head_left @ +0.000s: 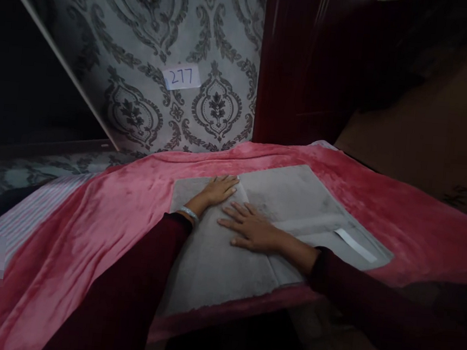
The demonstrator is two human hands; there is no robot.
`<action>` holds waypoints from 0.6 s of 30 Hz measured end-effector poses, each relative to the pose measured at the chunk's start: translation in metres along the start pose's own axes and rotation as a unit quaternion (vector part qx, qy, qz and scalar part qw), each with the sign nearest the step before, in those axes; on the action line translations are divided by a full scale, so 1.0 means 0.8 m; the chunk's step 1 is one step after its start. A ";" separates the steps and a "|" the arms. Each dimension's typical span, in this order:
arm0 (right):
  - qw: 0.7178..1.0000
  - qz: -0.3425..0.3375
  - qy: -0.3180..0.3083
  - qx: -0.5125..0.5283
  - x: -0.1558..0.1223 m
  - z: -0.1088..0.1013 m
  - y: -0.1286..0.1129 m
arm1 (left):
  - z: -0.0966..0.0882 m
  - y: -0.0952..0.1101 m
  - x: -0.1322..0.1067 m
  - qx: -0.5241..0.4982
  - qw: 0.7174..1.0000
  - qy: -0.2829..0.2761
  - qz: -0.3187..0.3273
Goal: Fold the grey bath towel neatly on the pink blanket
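A grey, soft-looking cloth (pixel 213 266) lies spread flat, with crease lines running across it. On its far left part rests my left hand (pixel 219 190), palm down with the fingers stretched out. Nearer to me, my right hand (pixel 253 228) lies flat on the cloth's middle, fingers spread and pointing left. Neither hand grips anything. A narrow white strip (pixel 356 245) shows on the cloth's right part, beyond my right forearm.
Under the cloth is a pink plush blanket (pixel 128 204), draped over a raised surface. Striped fabric (pixel 43 202) shows at the left. Behind stand a patterned wall (pixel 147 37) bearing a paper marked 277 (pixel 182 77), and a dark red panel (pixel 304 67).
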State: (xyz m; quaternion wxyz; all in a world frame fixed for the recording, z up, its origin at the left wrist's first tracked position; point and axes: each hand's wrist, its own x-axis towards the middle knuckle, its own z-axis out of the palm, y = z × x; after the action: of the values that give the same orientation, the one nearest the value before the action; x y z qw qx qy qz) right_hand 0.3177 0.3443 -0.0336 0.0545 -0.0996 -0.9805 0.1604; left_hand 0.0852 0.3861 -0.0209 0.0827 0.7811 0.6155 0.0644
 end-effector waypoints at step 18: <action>0.948 0.158 0.253 0.115 -0.178 -0.026 -0.001 | -0.037 0.066 -0.038 0.116 0.992 0.010 -0.047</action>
State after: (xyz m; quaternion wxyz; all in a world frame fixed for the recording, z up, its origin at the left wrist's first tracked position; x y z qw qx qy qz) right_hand 0.4588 0.3197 -0.0242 0.2859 -0.2832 -0.8813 0.2477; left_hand 0.1224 0.3457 0.0189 -0.0115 0.7551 0.6555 -0.0031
